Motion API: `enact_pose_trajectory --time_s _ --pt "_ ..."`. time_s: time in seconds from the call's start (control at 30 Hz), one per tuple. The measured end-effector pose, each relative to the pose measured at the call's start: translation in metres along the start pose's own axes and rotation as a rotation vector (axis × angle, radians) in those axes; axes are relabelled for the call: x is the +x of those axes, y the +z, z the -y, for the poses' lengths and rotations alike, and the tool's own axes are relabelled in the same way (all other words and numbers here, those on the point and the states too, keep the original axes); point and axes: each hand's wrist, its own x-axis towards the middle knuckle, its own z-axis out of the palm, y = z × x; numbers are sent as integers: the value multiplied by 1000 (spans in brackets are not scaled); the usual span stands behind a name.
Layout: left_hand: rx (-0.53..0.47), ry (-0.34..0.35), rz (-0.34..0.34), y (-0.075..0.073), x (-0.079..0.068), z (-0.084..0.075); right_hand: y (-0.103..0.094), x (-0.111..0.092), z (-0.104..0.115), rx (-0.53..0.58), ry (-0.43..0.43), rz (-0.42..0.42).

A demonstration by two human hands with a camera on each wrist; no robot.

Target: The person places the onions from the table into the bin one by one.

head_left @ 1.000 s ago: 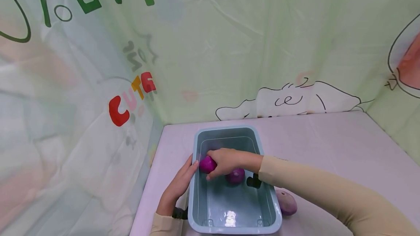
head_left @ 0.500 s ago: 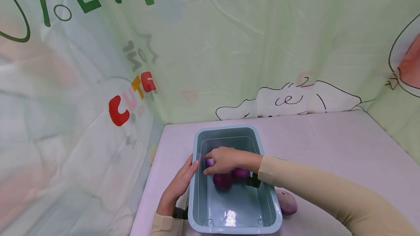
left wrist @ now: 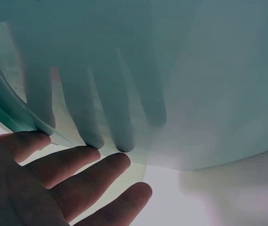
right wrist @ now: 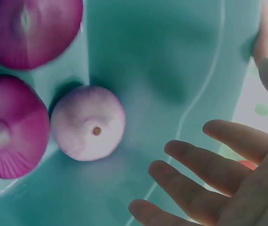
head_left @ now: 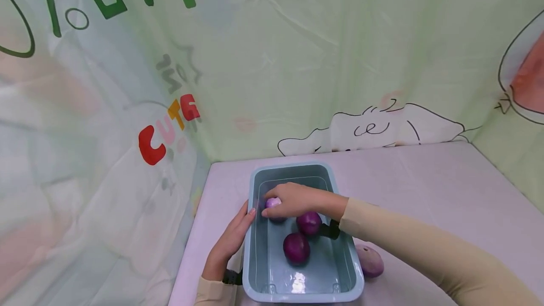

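Observation:
A light-blue plastic bin (head_left: 303, 281) holds two dark red onions (head_left: 296, 249) and a pale purple-white round vegetable (head_left: 274, 203) with a small brown stub. My right hand (head_left: 289, 200) is over the bin, its fingers spread and nothing in its grasp. In the head view it partly covers the pale vegetable; the right wrist view shows a gap between the fingertips (right wrist: 157, 172) and that pale piece. My left hand (head_left: 231, 238) lies against the bin's left side, fingers extended. In the left wrist view its fingertips (left wrist: 120, 160) meet the bluish outer wall.
A pale purple oblong vegetable (head_left: 370, 261) lies on the table right of the bin, partly hidden by the bin and right sleeve (head_left: 408, 233). The pale pinkish tabletop (head_left: 403, 174) meets a printed curtain (head_left: 272, 84) at the back and left.
My right hand has let go of a red onion, which now lies nearer the bin's front. The hand has risen slightly, uncovering the pale vegetable. My left hand stays at the bin's side.

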Motion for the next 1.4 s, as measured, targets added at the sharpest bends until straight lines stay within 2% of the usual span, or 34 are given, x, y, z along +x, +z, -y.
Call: enact_pose_trajectory --time_s 0.23,0.53,0.8,1.03,1.2,1.4 --pt "-20 4 6 1 0 6 -20 -17 1 72 -17 -54" --pt "-3 8 -20 3 0 3 -60 -56 -2 199 12 -221" --pt "-9 10 -27 3 -1 5 -83 -93 -17 283 41 -339" --pt "-4 15 -41 2 -3 2 -87 -117 -35 267 69 -455" --pt "1 24 -33 2 -1 0 -83 -133 -48 223 124 -483" --pt "-9 20 -24 1 1 2 -71 -145 -67 101 219 -500"
